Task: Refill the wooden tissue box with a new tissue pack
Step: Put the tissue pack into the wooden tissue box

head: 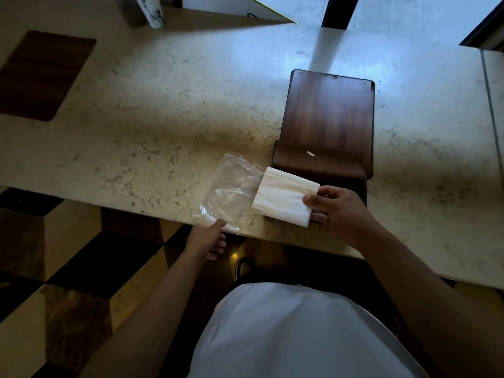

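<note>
A dark wooden tissue box (pixel 327 115) lies on the marble table (pixel 177 105), its sliding panel pulled partway toward me. My right hand (pixel 335 211) pinches the right end of a white tissue stack (pixel 283 200) just in front of the box's near end. The stack's left end sits at the mouth of a clear plastic wrapper (pixel 231 192) lying flat to its left. My left hand (pixel 210 236) grips the wrapper's near corner at the table's front edge. The box's near end is partly hidden behind the tissues and my right hand.
A dark wooden placemat (pixel 41 75) lies at the far left of the table. A white patterned cylinder (pixel 151 9) stands at the back. The table's front edge runs just before my left hand, with a checkered floor (pixel 68 268) below.
</note>
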### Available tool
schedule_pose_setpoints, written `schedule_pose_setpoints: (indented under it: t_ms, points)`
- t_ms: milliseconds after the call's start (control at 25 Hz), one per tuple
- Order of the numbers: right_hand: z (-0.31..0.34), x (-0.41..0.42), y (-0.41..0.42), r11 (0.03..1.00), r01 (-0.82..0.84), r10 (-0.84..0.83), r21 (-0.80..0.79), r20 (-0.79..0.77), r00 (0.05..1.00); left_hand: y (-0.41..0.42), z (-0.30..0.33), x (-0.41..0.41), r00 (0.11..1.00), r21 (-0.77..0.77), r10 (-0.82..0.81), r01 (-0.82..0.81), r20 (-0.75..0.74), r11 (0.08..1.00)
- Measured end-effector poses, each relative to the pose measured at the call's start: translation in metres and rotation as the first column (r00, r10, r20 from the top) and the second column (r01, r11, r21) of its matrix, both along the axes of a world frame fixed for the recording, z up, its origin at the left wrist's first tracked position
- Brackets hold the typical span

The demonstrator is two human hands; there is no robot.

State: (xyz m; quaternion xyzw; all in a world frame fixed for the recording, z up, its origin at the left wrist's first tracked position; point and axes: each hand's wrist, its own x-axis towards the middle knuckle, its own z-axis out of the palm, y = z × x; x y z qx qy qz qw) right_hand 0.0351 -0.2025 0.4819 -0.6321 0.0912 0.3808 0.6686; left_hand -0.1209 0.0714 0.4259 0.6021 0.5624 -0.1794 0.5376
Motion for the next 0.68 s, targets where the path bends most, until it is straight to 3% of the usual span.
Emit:
schedule_pose_setpoints:
  t_ms: [120, 240, 320, 520, 680]
  points:
    - [0.003, -0.001, -0.005, 0.999, -0.020, 0.020, 0.025, 0.001, 1.000, 0.000, 0.017, 0.004, 0.990, -0.093, -0.010, 0.024, 0.143, 0.995]
    - [0.007, -0.001, -0.014, 0.998, -0.046, 0.046, 0.050, -0.003, 0.999, -0.013, 0.043, 0.025, 0.935, -0.434, 0.097, 0.065, 0.342, 0.899]
    - [0.010, -0.002, -0.021, 0.996, -0.063, 0.064, 0.063, -0.004, 0.998, -0.026, 0.057, 0.043, 0.908, -0.536, 0.118, 0.130, 0.403, 0.834]
    - [0.015, -0.007, -0.041, 0.995, -0.081, 0.082, 0.051, -0.009, 0.997, -0.056, 0.068, 0.069, 0.879, -0.590, 0.089, 0.236, 0.468, 0.772]
    - [0.014, -0.014, -0.060, 0.998, -0.061, 0.061, 0.005, -0.022, 0.998, -0.071, 0.065, 0.075, 0.827, -0.507, -0.076, 0.412, 0.558, 0.758]
